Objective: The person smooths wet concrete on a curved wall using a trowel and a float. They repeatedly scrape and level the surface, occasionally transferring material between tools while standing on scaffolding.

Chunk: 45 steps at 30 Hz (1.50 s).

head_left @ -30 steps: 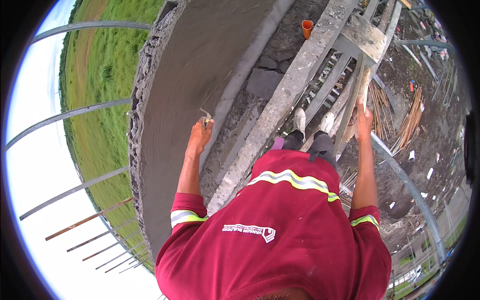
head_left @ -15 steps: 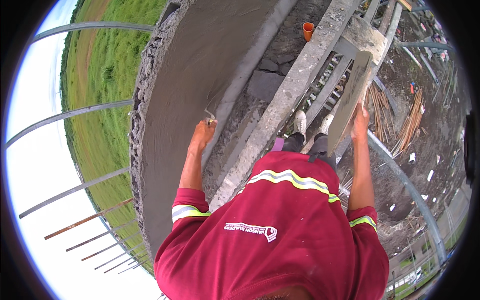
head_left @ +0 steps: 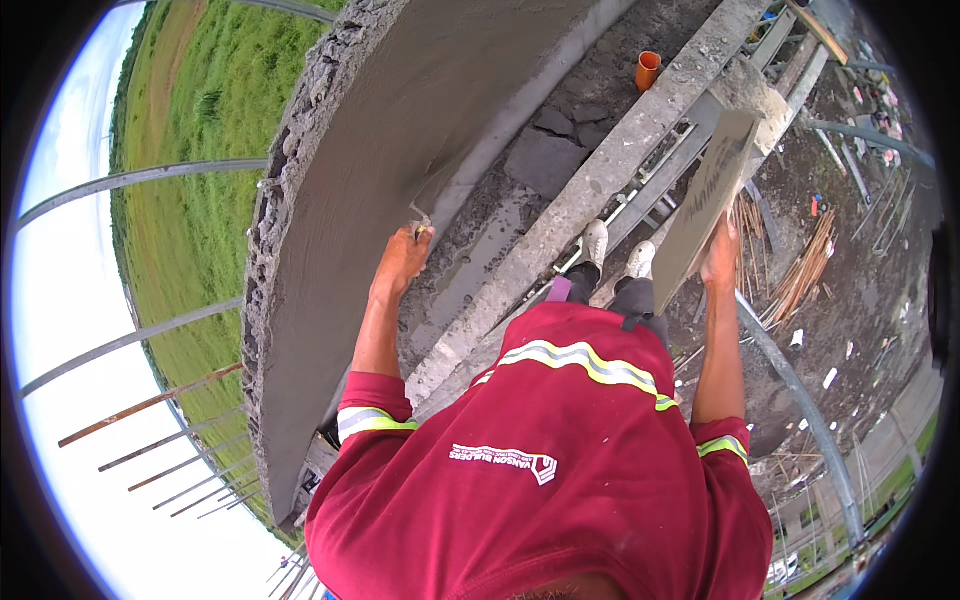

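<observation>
My left hand [head_left: 404,254] is closed round the handle of a small trowel [head_left: 421,217]. Its metal neck shows against the lower part of a curved wall [head_left: 400,130] coated in smooth grey plaster; I cannot make out the blade clearly. Out to the right, my right hand [head_left: 719,254] grips a long flat board [head_left: 708,205] by its outer side. The board is tilted, and its upper face has grey mortar smears and dark marks.
A concrete ledge [head_left: 545,165] with rubble and wet patches runs along the wall's foot. An orange cup [head_left: 648,70] stands beside a concrete beam [head_left: 600,175]. Below on the right are metal pipes [head_left: 800,385] and a pile of wooden sticks [head_left: 803,265]. Grass lies beyond the wall.
The whole view has shifted a little, bringing the cup slightly right and lower. My right hand has turned the board so more of its face shows. The trowel remains by the wall.
</observation>
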Available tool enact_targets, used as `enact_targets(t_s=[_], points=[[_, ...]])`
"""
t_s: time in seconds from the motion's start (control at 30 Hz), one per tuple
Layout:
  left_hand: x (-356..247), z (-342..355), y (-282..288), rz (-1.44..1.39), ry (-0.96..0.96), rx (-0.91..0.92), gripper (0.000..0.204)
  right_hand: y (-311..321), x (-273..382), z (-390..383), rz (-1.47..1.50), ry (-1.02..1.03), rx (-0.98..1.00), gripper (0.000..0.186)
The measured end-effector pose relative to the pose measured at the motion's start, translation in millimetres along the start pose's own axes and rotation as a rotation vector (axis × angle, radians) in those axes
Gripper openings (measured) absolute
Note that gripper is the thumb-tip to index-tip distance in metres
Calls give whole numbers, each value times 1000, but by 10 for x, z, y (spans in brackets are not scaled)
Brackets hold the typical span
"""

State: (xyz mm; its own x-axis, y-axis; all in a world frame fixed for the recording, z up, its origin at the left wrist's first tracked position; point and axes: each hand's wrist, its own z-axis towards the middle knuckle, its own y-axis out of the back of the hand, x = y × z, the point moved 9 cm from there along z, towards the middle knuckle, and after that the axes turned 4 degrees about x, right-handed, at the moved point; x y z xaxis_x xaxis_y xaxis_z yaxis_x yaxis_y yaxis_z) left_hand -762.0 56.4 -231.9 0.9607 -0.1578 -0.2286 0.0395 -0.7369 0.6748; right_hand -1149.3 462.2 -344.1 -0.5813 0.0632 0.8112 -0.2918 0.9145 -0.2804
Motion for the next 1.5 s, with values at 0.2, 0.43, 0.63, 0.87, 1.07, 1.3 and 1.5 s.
enact_targets(t_s=[0.2,0.43,0.63,0.87,1.07,1.3,1.5], points=[[143,-87,-380,-119,-23,-25,50,48,19,41,2,7,51,43],[241,54,-1792,-120,-303,-178,55,192,50,68,207,6,127,38],[464,250,-2542,-314,-83,-343,61,380,264,217,17,-6,77,36],[436,254,-2538,-326,-79,-390,55,304,498,230,16,54,80,36],[435,253,-2518,-338,-84,-388,50,146,509,81,-29,14,66,37],[407,188,-2478,-345,-64,-412,50,-426,0,108,239,-175,273,38],[568,185,-2497,-661,-38,-203,63,-1480,-628,-124,397,-240,309,42]])
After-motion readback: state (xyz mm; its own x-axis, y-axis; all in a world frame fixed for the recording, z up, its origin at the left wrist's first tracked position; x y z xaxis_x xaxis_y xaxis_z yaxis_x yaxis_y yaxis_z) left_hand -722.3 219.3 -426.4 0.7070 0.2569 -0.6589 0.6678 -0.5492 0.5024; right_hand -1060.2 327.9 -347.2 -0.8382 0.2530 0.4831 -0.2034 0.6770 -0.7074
